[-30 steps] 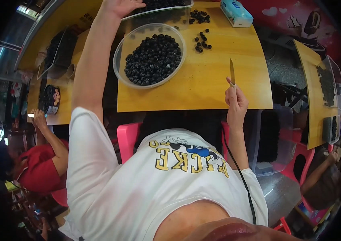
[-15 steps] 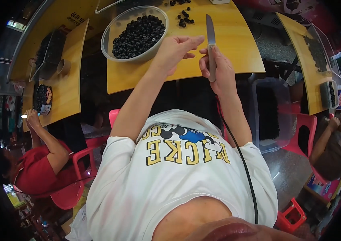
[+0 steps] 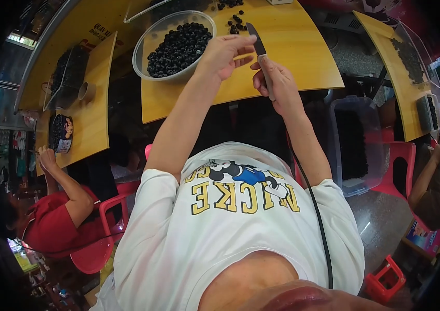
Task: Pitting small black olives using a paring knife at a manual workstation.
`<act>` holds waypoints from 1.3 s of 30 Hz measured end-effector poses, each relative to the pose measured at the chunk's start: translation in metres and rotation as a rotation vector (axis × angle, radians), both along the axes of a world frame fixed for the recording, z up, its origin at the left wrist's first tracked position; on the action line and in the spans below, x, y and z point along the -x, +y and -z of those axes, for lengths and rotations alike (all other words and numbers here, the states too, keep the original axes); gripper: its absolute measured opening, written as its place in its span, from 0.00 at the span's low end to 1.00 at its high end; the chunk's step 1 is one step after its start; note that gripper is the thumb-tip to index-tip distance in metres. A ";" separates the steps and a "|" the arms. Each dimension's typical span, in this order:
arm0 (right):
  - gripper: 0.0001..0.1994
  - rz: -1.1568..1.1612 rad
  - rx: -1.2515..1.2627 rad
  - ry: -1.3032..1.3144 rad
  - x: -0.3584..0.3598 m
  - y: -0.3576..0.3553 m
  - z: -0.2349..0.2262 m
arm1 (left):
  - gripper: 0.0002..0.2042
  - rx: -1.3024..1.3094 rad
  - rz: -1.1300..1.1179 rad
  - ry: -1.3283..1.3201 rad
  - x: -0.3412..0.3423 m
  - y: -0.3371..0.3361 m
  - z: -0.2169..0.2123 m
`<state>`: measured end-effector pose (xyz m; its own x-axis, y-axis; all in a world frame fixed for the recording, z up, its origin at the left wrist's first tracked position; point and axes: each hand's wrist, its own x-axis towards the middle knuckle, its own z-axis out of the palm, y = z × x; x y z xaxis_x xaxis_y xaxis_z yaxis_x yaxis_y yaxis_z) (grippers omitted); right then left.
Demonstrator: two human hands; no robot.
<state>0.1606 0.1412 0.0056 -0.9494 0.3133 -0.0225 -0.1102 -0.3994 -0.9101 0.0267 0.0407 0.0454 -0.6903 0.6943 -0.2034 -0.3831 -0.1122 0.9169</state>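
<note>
My right hand (image 3: 279, 85) is closed round the pale handle of a knife (image 3: 258, 45), its blade pointing up and away over the table. Across from it, my left hand (image 3: 221, 56) has its fingers stretched toward the blade, with gaps between them. The foremost fingertip overlaps the blade near its tip; whether they touch I cannot tell. Nothing shows in that hand. Left of it stands a clear plastic bowl (image 3: 138, 61) holding many dark round berries (image 3: 178, 52). A few loose dark berries (image 3: 237, 23) lie on the yellow table (image 3: 303, 57), beyond the knife tip.
Below the table's right side sits a clear plastic tub (image 3: 376, 155) with dark contents. A person in red (image 3: 59, 220) works at a left table (image 3: 91, 122); another person (image 3: 435, 189) sits by a right table (image 3: 409, 111). A black cable (image 3: 319, 228) runs down my shirt.
The knife and right hand have moved up and left, the blade tilting further left. My left hand has shifted slightly up and left, its fingers more spread.
</note>
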 end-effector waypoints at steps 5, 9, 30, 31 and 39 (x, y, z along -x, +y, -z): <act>0.19 0.116 0.039 -0.075 0.006 0.013 0.010 | 0.11 -0.115 -0.361 0.122 0.010 0.033 0.006; 0.18 0.234 0.129 -0.039 0.011 0.024 0.020 | 0.09 0.564 -0.134 1.087 -0.008 0.014 0.012; 0.16 0.272 0.090 0.075 0.015 0.023 0.019 | 0.12 1.025 0.068 1.169 0.093 -0.128 -0.015; 0.16 0.266 0.059 0.087 0.016 0.028 0.017 | 0.12 1.052 0.093 1.168 0.094 -0.125 -0.013; 0.17 0.297 -0.003 0.203 0.012 0.054 -0.002 | 0.10 0.612 -0.197 0.965 0.087 -0.129 -0.004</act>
